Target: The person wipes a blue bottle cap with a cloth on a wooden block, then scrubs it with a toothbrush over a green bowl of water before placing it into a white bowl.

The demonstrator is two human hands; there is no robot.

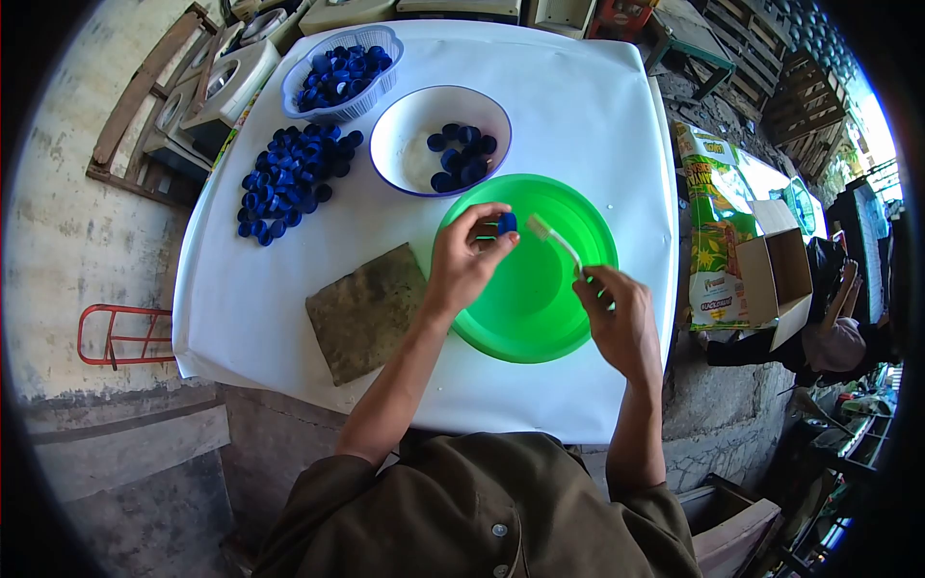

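Observation:
My left hand (467, 258) pinches a blue bottle cap (507, 223) above the left part of a green basin (530, 328). In my right hand (617, 313) is a toothbrush (559, 239), its bristle head pointing up and left, a short way apart from the cap. The basin seems to hold some liquid. Behind it, a white bowl (397, 144) with a blue rim has several blue caps in it. A heap of blue caps (289, 178) lies on the table to the left.
A plastic basket (291, 96) full of blue caps stands at the back left of the white-covered table (578, 87). A worn square slab (366, 313) lies left of the basin. On the right are a cardboard box (776, 270) and another person (833, 342).

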